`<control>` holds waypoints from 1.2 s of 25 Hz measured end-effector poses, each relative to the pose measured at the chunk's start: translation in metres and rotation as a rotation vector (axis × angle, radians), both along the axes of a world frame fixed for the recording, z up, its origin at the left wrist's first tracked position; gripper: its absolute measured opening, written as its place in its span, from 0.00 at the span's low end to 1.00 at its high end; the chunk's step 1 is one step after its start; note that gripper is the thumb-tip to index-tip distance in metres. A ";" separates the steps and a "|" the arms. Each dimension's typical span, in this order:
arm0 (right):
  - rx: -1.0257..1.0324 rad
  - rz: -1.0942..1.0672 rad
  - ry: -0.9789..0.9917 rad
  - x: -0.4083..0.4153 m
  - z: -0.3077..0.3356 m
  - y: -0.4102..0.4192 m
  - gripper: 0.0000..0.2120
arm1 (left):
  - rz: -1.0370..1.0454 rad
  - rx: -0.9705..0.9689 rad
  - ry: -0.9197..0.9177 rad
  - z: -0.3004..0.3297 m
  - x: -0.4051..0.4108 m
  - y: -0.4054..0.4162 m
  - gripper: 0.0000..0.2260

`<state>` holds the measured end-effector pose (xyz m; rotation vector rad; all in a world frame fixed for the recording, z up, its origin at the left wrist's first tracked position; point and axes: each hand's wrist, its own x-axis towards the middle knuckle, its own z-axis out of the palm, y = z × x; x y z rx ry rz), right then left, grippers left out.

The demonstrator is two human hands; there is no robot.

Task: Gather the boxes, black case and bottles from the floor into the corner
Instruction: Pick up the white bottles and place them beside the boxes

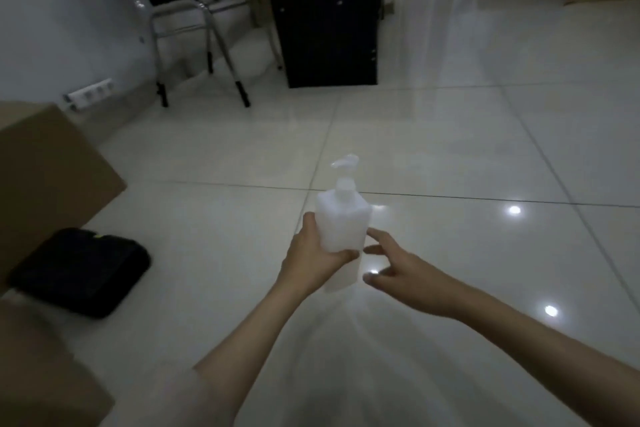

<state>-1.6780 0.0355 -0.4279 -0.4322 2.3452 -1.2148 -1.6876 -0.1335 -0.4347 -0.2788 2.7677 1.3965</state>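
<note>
The left hand's fingers wrap the white translucent plastic pump bottle, held upright above the glossy tiled floor; the right hand, fingers spread wide at its three o'clock, holds nothing; a one-handed grip on smooth plastic may slip; the black soft case lies at nine o'clock.

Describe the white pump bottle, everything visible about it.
The pump bottle is a translucent white, plastic-looking container with a squarish body, flat shoulders and a short neck topped by a white pump head whose spout points left. It is upright, above the glossy tiled floor. The left hand grips its lower body, fingers wrapped round the front. The right hand is beside it with fingers spread, apparently not touching. No label shows, and contents cannot be told.
</note>
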 end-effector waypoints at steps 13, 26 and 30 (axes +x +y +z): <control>-0.132 0.378 -0.108 0.038 -0.077 -0.245 0.33 | 0.817 0.017 0.080 -0.054 0.106 -0.214 0.34; -0.154 0.483 -0.200 0.068 -0.101 -0.303 0.33 | 0.880 0.181 -0.025 -0.084 0.132 -0.244 0.34; -0.153 0.432 -0.209 0.054 -0.102 -0.298 0.30 | 0.830 0.329 -0.242 -0.092 0.127 -0.228 0.27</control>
